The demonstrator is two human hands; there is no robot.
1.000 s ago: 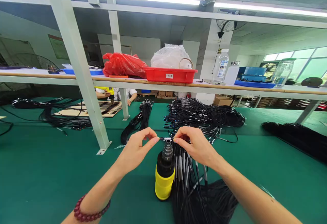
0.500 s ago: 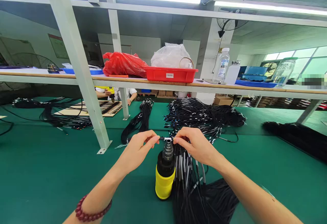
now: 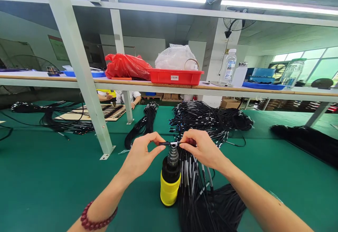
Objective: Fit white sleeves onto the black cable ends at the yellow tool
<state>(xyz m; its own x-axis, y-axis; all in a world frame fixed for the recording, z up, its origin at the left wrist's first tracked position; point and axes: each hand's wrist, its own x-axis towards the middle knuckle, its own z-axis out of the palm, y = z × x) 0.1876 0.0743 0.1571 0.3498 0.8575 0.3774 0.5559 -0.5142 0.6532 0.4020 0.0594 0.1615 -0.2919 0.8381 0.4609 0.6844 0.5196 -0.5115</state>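
A thin black cable (image 3: 166, 143) with a short white sleeve (image 3: 174, 143) is stretched level between my two hands. My left hand (image 3: 141, 151) pinches its left end between thumb and forefinger. On the other side, my right hand (image 3: 202, 147) grips the cable in a closed pinch just right of the sleeve. Directly below the sleeve is the nozzle of a yellow and black heat gun (image 3: 170, 189), standing upright on the green table. Whether the sleeve touches the nozzle, I cannot tell.
Black cable bundles lie right of the heat gun (image 3: 213, 207), behind my hands (image 3: 206, 117) and at the far right (image 3: 303, 144). A white post (image 3: 97, 119) rises at left. The shelf (image 3: 237, 90) holds a red tray (image 3: 175, 77) and bottles. A co-worker's hand (image 3: 133, 105) shows beyond.
My left thumb and forefinger have shifted slightly left, with more of the cable's left end showing. My right hand and the heat gun stay nearly in place.
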